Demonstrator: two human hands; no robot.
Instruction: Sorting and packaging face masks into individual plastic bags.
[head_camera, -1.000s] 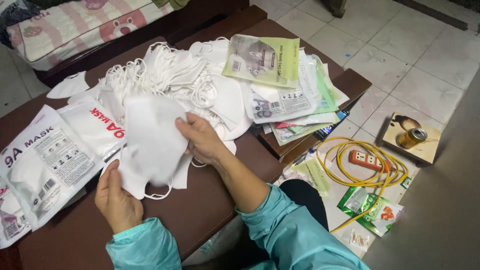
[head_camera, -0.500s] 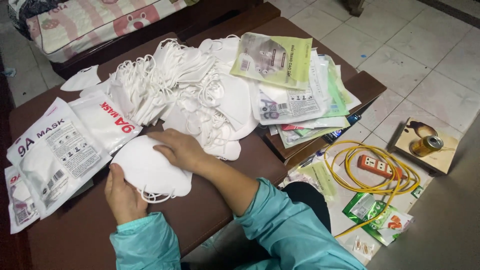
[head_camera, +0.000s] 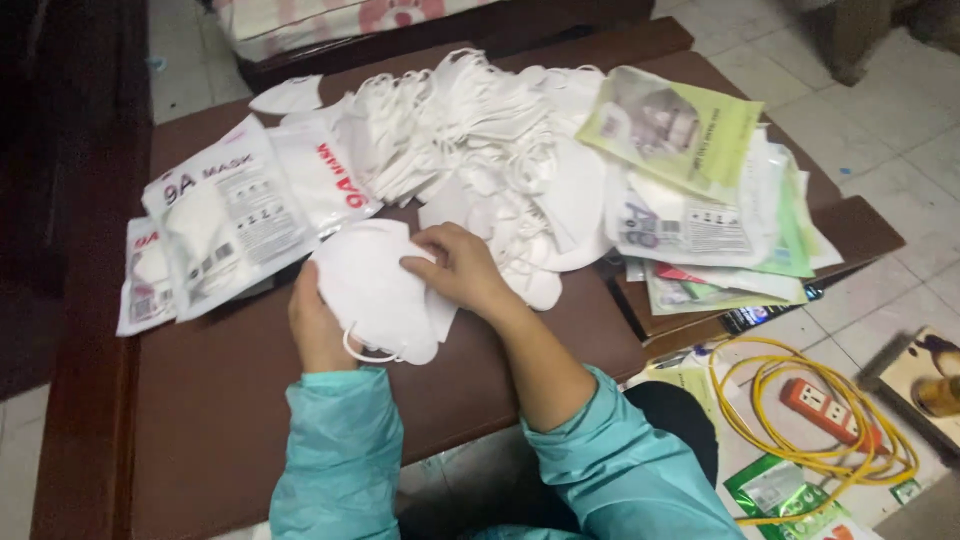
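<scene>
Both hands are clamped on a small stack of white face masks (head_camera: 375, 290): the left hand (head_camera: 318, 330) grips its near-left edge from beneath, and the right hand (head_camera: 455, 268) presses fingers onto its top right side, over the brown table (head_camera: 230, 420). Just left of the left hand lie flat white sealed mask packets (head_camera: 225, 215) with grey and red print (overlapping one another). Beyond the right hand sprawls a loose heap of white masks (head_camera: 480, 130). Further right sits a fan of green-and-white empty pouches (head_camera: 700, 190).
</scene>
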